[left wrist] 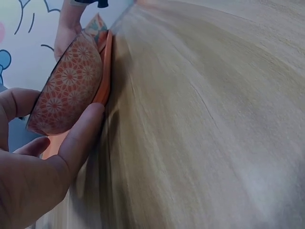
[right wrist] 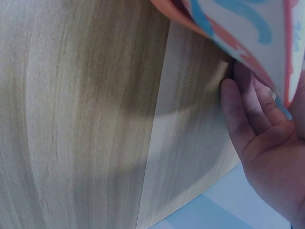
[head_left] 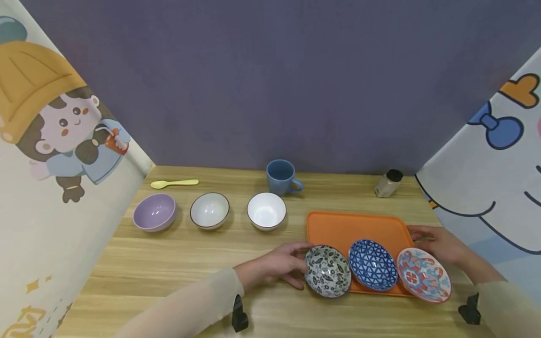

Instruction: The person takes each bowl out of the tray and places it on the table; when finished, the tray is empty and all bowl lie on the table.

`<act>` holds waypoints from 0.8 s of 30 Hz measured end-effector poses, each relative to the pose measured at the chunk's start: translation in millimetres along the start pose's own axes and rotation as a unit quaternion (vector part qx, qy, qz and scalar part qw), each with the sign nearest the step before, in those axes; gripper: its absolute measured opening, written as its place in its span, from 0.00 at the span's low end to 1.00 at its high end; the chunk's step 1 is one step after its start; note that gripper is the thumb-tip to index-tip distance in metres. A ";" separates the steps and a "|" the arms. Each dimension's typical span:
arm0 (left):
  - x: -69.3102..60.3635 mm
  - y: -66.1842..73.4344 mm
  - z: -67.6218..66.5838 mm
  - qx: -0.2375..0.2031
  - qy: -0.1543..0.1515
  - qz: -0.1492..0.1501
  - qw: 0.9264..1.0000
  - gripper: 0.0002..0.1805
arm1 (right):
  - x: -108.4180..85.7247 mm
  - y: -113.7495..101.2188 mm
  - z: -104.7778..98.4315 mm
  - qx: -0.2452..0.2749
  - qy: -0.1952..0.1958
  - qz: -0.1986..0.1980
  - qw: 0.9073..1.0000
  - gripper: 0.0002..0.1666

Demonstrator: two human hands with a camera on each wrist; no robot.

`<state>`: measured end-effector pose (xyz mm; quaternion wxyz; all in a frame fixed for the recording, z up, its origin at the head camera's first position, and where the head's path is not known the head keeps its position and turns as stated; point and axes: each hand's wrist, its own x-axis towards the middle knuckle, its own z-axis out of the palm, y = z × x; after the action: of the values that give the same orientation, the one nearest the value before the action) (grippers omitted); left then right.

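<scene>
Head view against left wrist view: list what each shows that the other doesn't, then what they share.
Head view only: the blue mug, yellow spoon, purple bowl and black-lidded jar. Left wrist view only: the reddish, flowered outside of the leaf-patterned bowl. Both: that bowl, the left hand, the orange tray and the wooden table.

No word, number or brand can be read in the three views. In the head view, at eight o'clock, orange marks [head_left: 29, 311] on the pale left wall panel [head_left: 46, 244] resemble slanted lettering, but the lower edge cuts them off and no letter can be made out. Near three o'clock, the small black-lidded jar [head_left: 386, 186] is too blurred to tell whether its side bears any print.
</scene>
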<state>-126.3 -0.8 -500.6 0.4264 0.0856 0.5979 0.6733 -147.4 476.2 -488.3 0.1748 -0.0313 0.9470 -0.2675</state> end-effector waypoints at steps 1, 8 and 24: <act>0.0 0.1 0.5 0.000 0.002 0.000 1.000 0.44 | 0.2 0.7 0.4 0.001 -0.002 -0.001 1.000 0.34; -2.1 0.9 5.6 0.009 0.015 -0.003 1.000 0.44 | 2.1 5.9 2.2 -0.001 -0.004 -0.001 1.000 0.35; -15.3 7.6 12.9 -0.016 0.047 -0.008 0.999 0.43 | 1.9 4.3 0.8 0.014 -0.008 0.003 1.000 0.36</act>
<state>-112.3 -1.1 -484.4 0.4045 0.0416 0.6069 0.6828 -148.7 479.2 -491.7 0.1839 -0.0284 0.9418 -0.2802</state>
